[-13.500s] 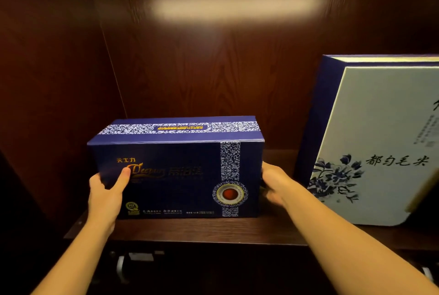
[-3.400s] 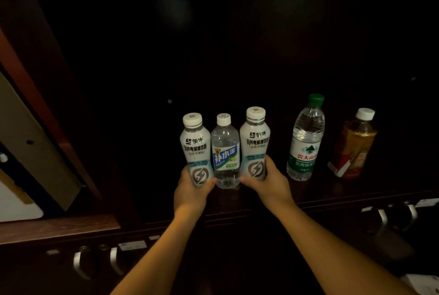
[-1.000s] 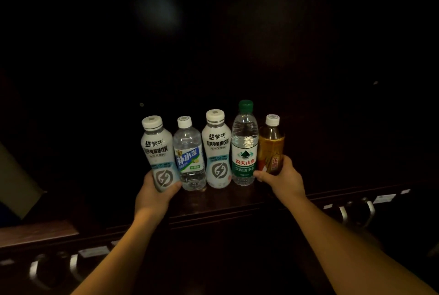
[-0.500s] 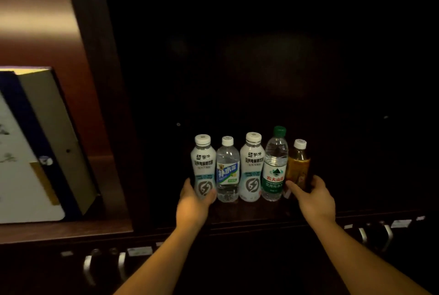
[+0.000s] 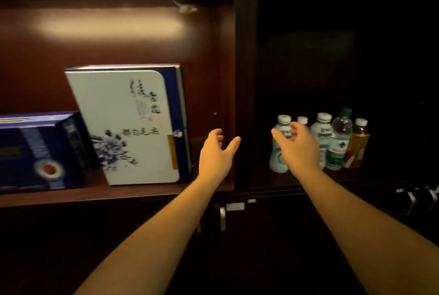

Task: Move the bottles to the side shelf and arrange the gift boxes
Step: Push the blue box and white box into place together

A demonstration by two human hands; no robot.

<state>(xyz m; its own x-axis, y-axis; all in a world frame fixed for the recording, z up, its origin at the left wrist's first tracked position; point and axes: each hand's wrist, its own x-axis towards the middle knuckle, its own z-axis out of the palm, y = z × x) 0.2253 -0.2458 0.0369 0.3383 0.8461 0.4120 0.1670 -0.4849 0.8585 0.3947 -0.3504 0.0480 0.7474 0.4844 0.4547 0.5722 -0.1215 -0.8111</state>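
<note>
Bottles in the dark side shelf, gift boxes in the lit one

Five bottles (image 5: 332, 140) stand in a tight row: two white, two clear, one amber tea. White box (image 5: 133, 126) leans beside the blue box (image 5: 40, 152). Left hand (image 5: 217, 154) and right hand (image 5: 297, 149) both hang loose-fingered, holding nothing.

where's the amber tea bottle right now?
In the head view, the amber tea bottle stands at the right end of the bottle row in the dark right-hand shelf compartment, next to the green-capped water bottle.
</note>
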